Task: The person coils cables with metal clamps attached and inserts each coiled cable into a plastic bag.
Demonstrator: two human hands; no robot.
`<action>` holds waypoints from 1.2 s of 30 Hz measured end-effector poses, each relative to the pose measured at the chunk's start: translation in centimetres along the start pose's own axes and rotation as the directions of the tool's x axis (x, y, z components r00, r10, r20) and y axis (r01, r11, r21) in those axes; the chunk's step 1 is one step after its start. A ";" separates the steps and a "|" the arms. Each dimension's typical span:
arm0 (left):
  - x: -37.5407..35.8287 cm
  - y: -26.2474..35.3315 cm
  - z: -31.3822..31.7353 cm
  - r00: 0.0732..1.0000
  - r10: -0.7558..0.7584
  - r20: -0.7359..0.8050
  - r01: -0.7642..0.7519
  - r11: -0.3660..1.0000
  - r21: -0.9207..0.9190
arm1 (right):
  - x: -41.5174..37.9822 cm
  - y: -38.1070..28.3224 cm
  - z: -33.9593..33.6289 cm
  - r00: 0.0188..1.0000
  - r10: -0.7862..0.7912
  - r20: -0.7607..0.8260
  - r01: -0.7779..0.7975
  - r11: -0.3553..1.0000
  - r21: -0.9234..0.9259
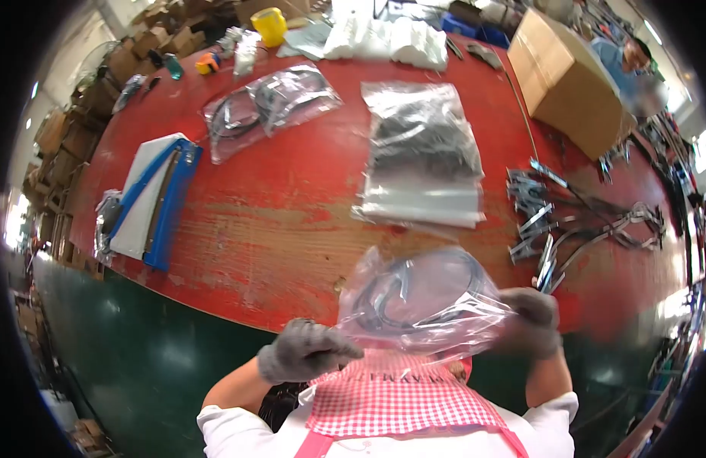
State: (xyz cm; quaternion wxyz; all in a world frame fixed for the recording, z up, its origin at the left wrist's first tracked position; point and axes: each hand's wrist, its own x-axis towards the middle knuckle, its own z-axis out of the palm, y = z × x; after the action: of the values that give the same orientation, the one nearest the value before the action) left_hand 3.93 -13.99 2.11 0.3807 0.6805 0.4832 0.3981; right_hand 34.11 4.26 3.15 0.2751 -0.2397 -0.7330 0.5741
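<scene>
A clear plastic bag [421, 298] with a coiled dark cable inside hangs between my hands, just over the table's near edge. My left hand [307, 351], in a grey glove, has its fingers closed at the bag's lower left corner. At the right side, my right hand [532, 317], also gloved and partly blurred, grips the bag's edge. Beyond the held bag lies a stack of flat clear plastic bags [421, 153]. Two bagged coiled cables [269, 107] rest farther back on the left.
The red, worn table [254, 252] carries a blue-edged box of white sheets [154, 198] at left. Metal clamp-like parts with cables [543, 214] lie at right, near a big cardboard box [566, 76]. A yellow cup [269, 27] stands at the back. Another person [627, 65] is beyond the box.
</scene>
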 end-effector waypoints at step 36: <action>6.0 -15.8 9.9 0.993 0.114 -0.031 -0.076 0.816 0.573 | -1.3 16.6 -9.0 0.946 -0.160 -0.283 -0.246 0.215 -0.945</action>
State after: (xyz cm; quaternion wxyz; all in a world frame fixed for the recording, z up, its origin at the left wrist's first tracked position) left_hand 8.64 -5.67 -15.05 0.1238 0.7735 0.5574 0.2751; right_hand 41.80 13.53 -11.44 0.1627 -0.4688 -0.8667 -0.0522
